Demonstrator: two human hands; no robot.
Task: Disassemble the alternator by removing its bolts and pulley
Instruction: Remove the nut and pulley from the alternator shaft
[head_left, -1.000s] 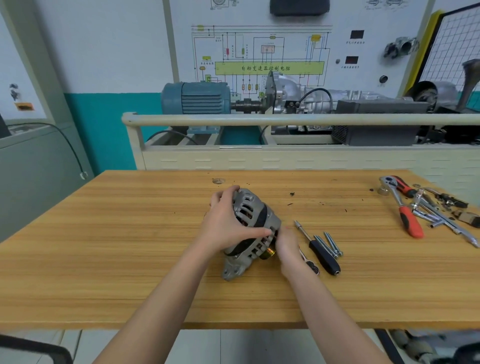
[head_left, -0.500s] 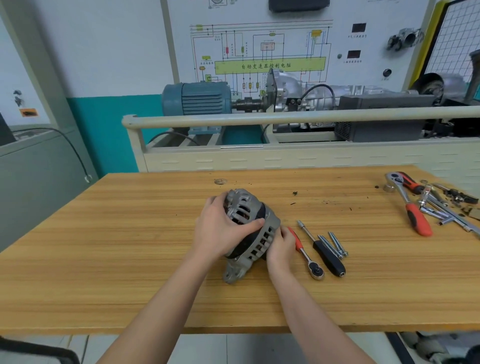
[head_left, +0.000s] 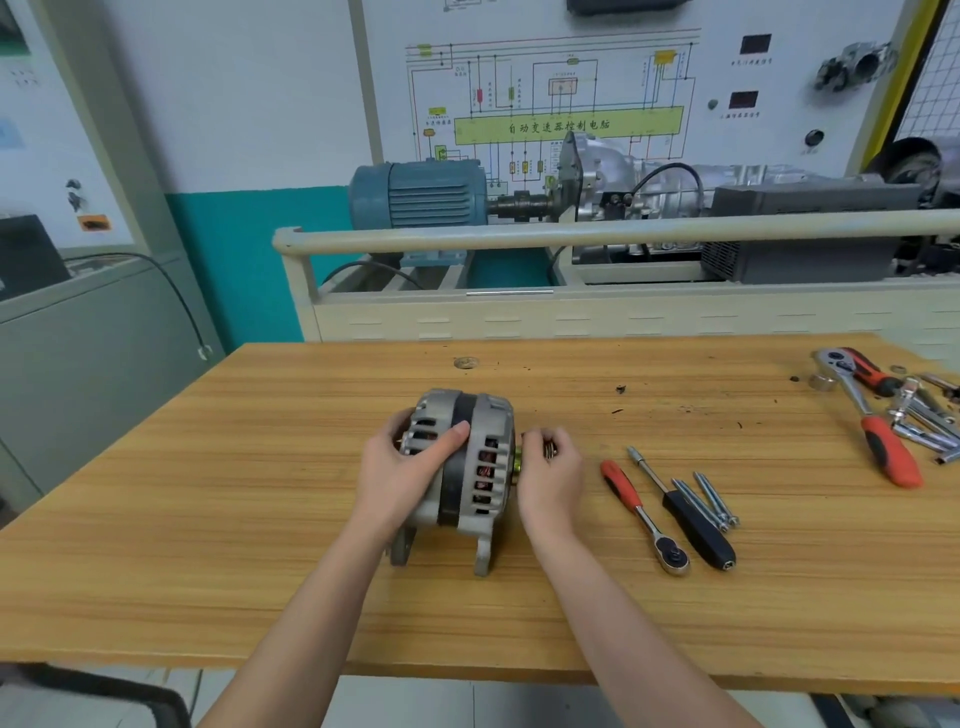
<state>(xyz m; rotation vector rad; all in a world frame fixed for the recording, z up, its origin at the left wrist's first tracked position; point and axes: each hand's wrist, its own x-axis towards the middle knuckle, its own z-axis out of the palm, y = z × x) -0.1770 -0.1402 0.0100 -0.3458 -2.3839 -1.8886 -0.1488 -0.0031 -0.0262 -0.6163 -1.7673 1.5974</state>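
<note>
Wood-grain worktop (head_left: 260, 519) is carrying the alternator (head_left: 462, 478) at its middle, resting on its mounting lugs. It is being gripped across the left housing by the left hand (head_left: 410, 473), while the pulley (head_left: 548, 448) at its right end is being pinched by the right hand (head_left: 553, 478). Just right, a red-handled ratchet (head_left: 644, 514), a black-handled driver (head_left: 685, 512) and loose bolts (head_left: 709, 501) are lying.

One head-worn wide-angle view, looking forward and down from above the near edge of the tabletop (head_left: 260, 519). It sits close: both forearms run up from the bottom edge, fingers (head_left: 540, 436) land mid-frame. Beyond the fingers the far wall and wiring panel (head_left: 566, 124) fill the top.
</note>
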